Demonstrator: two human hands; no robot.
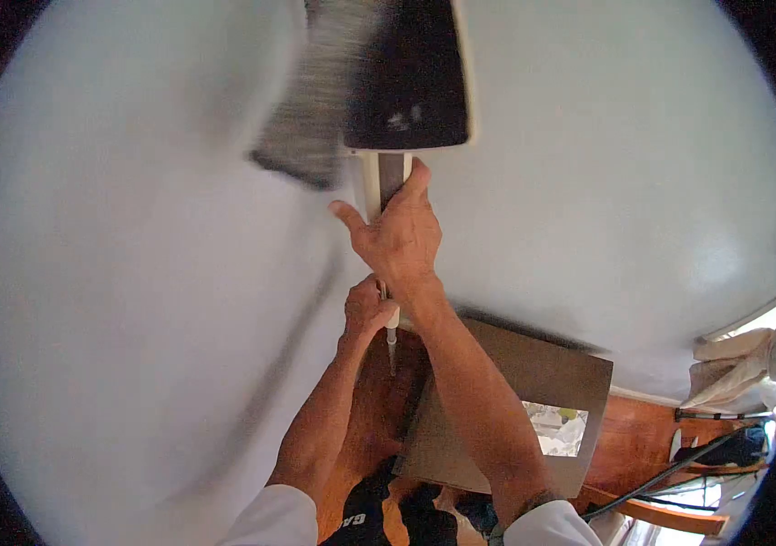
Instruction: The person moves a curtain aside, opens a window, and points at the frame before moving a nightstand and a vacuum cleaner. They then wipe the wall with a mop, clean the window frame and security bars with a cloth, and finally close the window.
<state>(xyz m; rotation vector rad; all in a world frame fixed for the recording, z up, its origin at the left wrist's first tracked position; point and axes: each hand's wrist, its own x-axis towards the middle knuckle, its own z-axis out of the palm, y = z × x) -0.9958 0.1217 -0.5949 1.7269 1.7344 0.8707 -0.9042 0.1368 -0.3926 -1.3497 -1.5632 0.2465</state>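
Rising before the pale wall, your bristled tool likely handles stiff and top-heavy. Your left fingers curl low round its shaft, the sound hold; your right hand spreads its thumb above, its fingers' closure hidden.

Room that looked like part of a home, plain pale walls meeting in a corner, reddish-brown wooden floor, light cloth bunched like a curtain at the right, brown cardboard box on the floor near the wall.
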